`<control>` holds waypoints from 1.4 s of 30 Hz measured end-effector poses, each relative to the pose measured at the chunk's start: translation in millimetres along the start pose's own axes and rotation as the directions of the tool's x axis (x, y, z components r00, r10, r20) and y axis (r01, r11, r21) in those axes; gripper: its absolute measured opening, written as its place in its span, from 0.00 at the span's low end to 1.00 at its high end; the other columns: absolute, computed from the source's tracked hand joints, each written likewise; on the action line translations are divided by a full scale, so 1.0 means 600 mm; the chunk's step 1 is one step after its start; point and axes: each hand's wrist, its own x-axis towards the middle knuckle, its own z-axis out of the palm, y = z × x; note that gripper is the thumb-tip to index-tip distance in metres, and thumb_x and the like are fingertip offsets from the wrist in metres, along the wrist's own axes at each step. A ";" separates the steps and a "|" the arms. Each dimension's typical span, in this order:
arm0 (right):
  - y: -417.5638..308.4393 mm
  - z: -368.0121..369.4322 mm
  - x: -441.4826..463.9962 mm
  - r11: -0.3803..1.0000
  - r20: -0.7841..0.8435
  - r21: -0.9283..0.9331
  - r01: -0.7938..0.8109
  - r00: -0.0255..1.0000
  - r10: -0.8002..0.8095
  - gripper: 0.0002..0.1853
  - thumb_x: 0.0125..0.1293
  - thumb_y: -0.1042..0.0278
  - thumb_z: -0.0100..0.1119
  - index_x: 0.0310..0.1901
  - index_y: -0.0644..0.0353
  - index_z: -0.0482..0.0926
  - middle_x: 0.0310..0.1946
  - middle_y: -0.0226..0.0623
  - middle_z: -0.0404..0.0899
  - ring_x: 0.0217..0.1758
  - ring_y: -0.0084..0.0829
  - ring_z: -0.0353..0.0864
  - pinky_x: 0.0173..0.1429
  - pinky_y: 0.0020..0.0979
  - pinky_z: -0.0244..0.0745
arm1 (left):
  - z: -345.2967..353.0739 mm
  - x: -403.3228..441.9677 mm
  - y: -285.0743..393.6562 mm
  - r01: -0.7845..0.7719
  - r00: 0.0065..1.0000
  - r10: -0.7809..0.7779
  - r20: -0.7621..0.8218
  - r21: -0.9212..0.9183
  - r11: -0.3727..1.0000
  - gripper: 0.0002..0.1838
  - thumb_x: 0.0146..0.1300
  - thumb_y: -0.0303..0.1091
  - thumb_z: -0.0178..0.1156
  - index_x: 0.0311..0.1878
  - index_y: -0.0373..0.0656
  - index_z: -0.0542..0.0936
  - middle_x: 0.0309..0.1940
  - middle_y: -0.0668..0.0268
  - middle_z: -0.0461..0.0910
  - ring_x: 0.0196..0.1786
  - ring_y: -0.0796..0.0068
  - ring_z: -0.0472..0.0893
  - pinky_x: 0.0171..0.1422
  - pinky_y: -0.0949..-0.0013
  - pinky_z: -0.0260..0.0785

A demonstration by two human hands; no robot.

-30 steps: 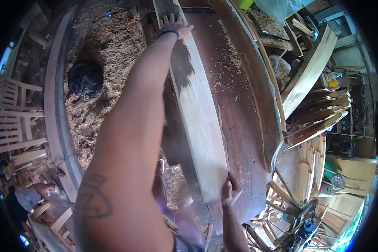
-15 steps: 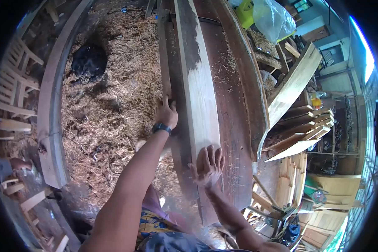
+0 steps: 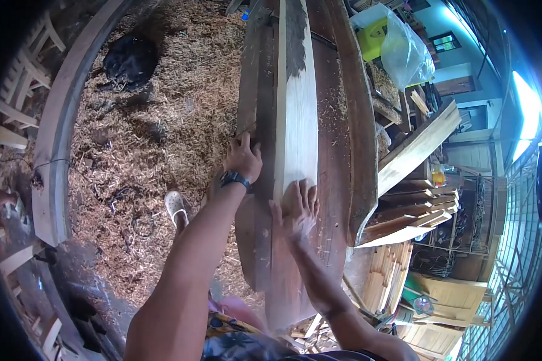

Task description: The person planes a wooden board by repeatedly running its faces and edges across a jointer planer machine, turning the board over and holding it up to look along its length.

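Observation:
A long pale plank (image 3: 296, 126), with a dark patch near its far end, lies lengthwise along a dark wooden bench surface (image 3: 329, 162). My right hand (image 3: 296, 210) presses on the plank, fingers stretched forward and apart. To its left, my left hand (image 3: 244, 159), with a dark watch (image 3: 233, 178) at the wrist, has its fingers bent over a dark board (image 3: 256, 96) beside the plank. My forearm and hand hide part of that board. Blur softens the near end of the wood.
Wood shavings (image 3: 186, 114) cover the floor, where a black animal (image 3: 130, 62) lies curled. A heavy beam (image 3: 72, 132) runs along the left. Stacked boards (image 3: 418, 207) and a clear plastic bag (image 3: 406, 51) are at right. A white clog (image 3: 175, 204) shows below.
The view has shifted, so the plank sits farther right. Both hands remain on the wood; the right appears slightly higher in view. The white clog now shows more fully at lower left.

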 end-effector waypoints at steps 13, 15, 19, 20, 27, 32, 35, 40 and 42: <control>-0.011 0.055 0.148 0.999 0.017 -0.033 -0.005 1.000 0.006 0.44 0.65 0.36 0.64 0.74 0.60 0.70 0.76 0.57 0.65 0.81 0.66 0.57 0.79 0.64 0.53 | 0.002 -0.002 -0.008 -0.060 0.997 0.059 -0.046 -0.016 0.998 0.26 0.75 0.49 0.54 0.70 0.50 0.67 0.56 0.41 0.77 0.57 0.36 0.81 0.58 0.39 0.75; -0.010 0.067 0.173 0.999 0.015 -0.039 -0.014 1.000 0.014 0.44 0.66 0.35 0.63 0.74 0.59 0.69 0.77 0.56 0.65 0.81 0.64 0.57 0.80 0.63 0.52 | 0.000 -0.001 -0.010 -0.069 0.997 0.067 -0.039 -0.056 0.996 0.26 0.75 0.49 0.54 0.70 0.50 0.68 0.56 0.41 0.77 0.57 0.35 0.81 0.59 0.39 0.75; -0.015 0.078 0.225 0.997 0.042 -0.068 -0.040 0.998 0.043 0.45 0.66 0.32 0.60 0.76 0.57 0.67 0.78 0.53 0.62 0.82 0.62 0.55 0.81 0.60 0.51 | -0.007 -0.001 -0.004 -0.034 0.999 0.034 0.012 -0.046 0.998 0.26 0.74 0.49 0.55 0.70 0.50 0.68 0.56 0.40 0.77 0.57 0.35 0.80 0.60 0.39 0.75; -0.017 0.080 0.239 0.996 0.050 -0.070 -0.045 0.998 0.049 0.45 0.66 0.32 0.60 0.76 0.56 0.67 0.78 0.53 0.62 0.82 0.62 0.55 0.81 0.60 0.51 | -0.008 -0.001 -0.003 -0.042 0.999 0.042 -0.004 -0.050 0.998 0.26 0.74 0.49 0.55 0.71 0.50 0.68 0.56 0.40 0.77 0.57 0.35 0.80 0.60 0.39 0.75; -0.026 0.097 0.329 0.993 0.086 -0.087 -0.079 0.993 0.086 0.45 0.67 0.27 0.55 0.77 0.51 0.66 0.80 0.45 0.61 0.84 0.58 0.54 0.83 0.57 0.50 | 0.009 0.002 -0.011 -0.086 0.993 0.079 -0.089 -0.077 0.993 0.27 0.74 0.50 0.55 0.71 0.51 0.69 0.55 0.42 0.78 0.55 0.37 0.81 0.59 0.39 0.75; -0.031 0.111 0.392 0.991 0.095 -0.102 -0.090 0.990 0.100 0.46 0.68 0.26 0.53 0.78 0.50 0.65 0.80 0.43 0.60 0.84 0.54 0.54 0.84 0.55 0.49 | 0.009 -0.001 -0.012 -0.083 0.993 0.077 -0.091 -0.067 0.994 0.26 0.74 0.49 0.55 0.71 0.52 0.69 0.55 0.46 0.78 0.55 0.38 0.81 0.59 0.40 0.75; -0.032 0.125 0.433 0.991 0.095 -0.105 -0.083 0.991 0.093 0.46 0.69 0.25 0.49 0.79 0.51 0.63 0.81 0.43 0.58 0.84 0.54 0.53 0.84 0.54 0.49 | 0.002 0.000 -0.009 -0.063 0.997 0.059 -0.054 -0.086 0.994 0.27 0.74 0.49 0.55 0.71 0.51 0.69 0.57 0.46 0.78 0.58 0.39 0.79 0.62 0.41 0.74; -0.028 0.148 0.501 0.990 0.122 -0.117 -0.075 0.988 0.089 0.47 0.72 0.24 0.41 0.81 0.52 0.59 0.83 0.43 0.55 0.86 0.52 0.50 0.85 0.53 0.46 | -0.013 -0.002 -0.002 -0.017 1.000 0.020 0.021 -0.160 0.987 0.28 0.73 0.49 0.55 0.71 0.48 0.69 0.59 0.45 0.77 0.63 0.41 0.76 0.67 0.41 0.70; -0.026 0.157 0.528 0.990 0.137 -0.116 -0.076 0.986 0.092 0.48 0.72 0.23 0.39 0.81 0.52 0.58 0.83 0.43 0.54 0.86 0.52 0.48 0.86 0.53 0.45 | -0.009 -0.003 -0.006 -0.071 0.997 0.068 -0.028 -0.119 0.990 0.26 0.73 0.46 0.57 0.70 0.49 0.69 0.56 0.45 0.77 0.59 0.40 0.79 0.63 0.42 0.73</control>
